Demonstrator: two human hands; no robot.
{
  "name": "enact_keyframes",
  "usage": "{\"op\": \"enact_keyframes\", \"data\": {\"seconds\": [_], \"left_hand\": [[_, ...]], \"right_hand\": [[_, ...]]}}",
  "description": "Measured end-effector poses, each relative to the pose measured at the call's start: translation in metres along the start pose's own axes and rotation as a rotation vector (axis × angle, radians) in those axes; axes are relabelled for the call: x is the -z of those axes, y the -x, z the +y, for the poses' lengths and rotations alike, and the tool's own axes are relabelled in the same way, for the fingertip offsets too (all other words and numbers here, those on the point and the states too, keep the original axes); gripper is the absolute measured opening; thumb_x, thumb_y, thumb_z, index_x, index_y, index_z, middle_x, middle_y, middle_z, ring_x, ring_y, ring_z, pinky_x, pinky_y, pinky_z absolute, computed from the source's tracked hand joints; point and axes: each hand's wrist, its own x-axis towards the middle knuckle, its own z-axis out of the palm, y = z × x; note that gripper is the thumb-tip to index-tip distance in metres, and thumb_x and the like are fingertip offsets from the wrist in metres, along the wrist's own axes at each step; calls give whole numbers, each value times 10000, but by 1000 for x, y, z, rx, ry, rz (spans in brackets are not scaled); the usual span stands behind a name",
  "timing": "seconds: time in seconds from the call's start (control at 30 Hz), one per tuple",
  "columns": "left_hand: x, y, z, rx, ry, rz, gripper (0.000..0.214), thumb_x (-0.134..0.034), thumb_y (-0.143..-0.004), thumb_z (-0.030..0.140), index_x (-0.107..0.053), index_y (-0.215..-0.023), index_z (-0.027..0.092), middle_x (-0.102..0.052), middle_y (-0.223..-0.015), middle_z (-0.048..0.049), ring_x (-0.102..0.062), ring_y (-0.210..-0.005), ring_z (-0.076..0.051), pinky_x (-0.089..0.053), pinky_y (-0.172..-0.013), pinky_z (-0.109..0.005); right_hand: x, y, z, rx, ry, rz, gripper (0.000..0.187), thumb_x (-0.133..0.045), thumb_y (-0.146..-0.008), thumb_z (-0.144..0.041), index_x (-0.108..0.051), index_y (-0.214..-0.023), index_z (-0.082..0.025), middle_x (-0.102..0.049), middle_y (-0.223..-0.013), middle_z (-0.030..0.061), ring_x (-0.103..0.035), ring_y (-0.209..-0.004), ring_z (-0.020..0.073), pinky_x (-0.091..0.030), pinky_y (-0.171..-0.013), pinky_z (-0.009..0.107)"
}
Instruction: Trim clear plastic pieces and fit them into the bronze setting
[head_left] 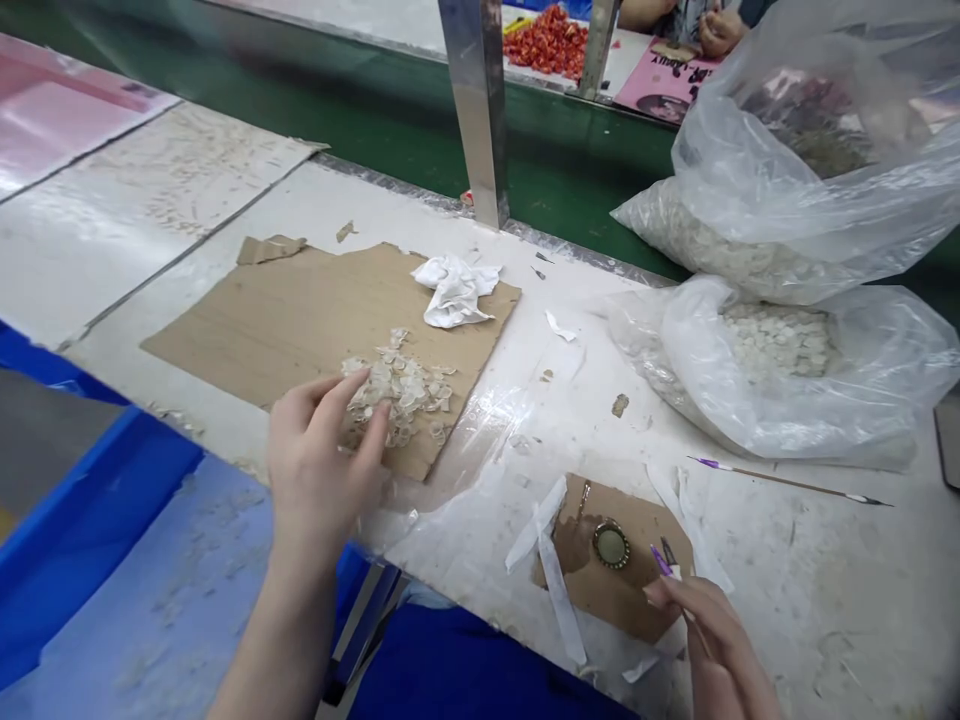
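My left hand (pixel 319 455) is at the near-left edge of a heap of small translucent flakes (pixel 409 385). Its thumb and fingers are apart, and nothing shows held between them. The heap lies on a large brown cardboard sheet (pixel 300 305). My right hand (pixel 716 640) is closed on thin, pen-like brushes (pixel 670 565), with one purple and one dark tip showing. Those tips point at a small cardboard piece (pixel 637 610), which bears a round dark-rimmed metal piece (pixel 612 544) with a pale centre. White tape strips (pixel 556 590) lie along that cardboard's sides.
A crumpled white tissue (pixel 456 290) rests on the large cardboard. At right lie a double-ended brush (pixel 791 480) and plastic bags (pixel 780 400) of flakes. A metal post (pixel 480 120) rises at the back edge. Beyond it are red pieces (pixel 547 42) and another person's hand (pixel 721 30).
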Motion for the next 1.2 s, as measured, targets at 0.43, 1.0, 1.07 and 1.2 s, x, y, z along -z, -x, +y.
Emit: {"op": "enact_keyframes", "data": {"seconds": [0.43, 1.0, 1.07, 1.2], "left_hand": [[-18, 52, 63, -355, 295, -500, 234, -502, -1030, 93, -704, -1146, 113, -771, -1026, -134, -684, -898, -274, -567, -841, -364], [9, 53, 91, 273, 1161, -820, 256, -756, -865, 47, -840, -880, 288, -816, -805, 17, -797, -699, -137, -628, -656, -137], [11, 51, 101, 396, 1265, -831, 180, -825, -830, 105, -867, -820, 280, -816, -743, -6, -788, -644, -146, -630, -615, -147], [12, 50, 108, 472, 1262, -821, 93, -892, -793, 203, -885, -731, 272, -788, -696, -47, -762, -596, -172, -642, -559, -196]], "right_hand": [[-20, -11, -23, 123, 208, 81, 202, -579, -1071, -270, -777, -1108, -248, -733, -744, 20, -684, -641, 151, -562, -538, 227], [-26, -10, -15, 225, 417, 76, 203, -525, -1067, -158, -725, -1067, -194, -753, -823, 51, -716, -746, 162, -600, -665, 246], [-26, -10, -14, 224, 420, 74, 200, -530, -1062, -153, -726, -1062, -194, -749, -821, 49, -711, -743, 161, -597, -667, 247], [-27, -10, -14, 220, 418, 72, 201, -524, -1062, -156, -719, -1073, -206, -739, -805, 45, -702, -717, 174, -592, -631, 274]]}}
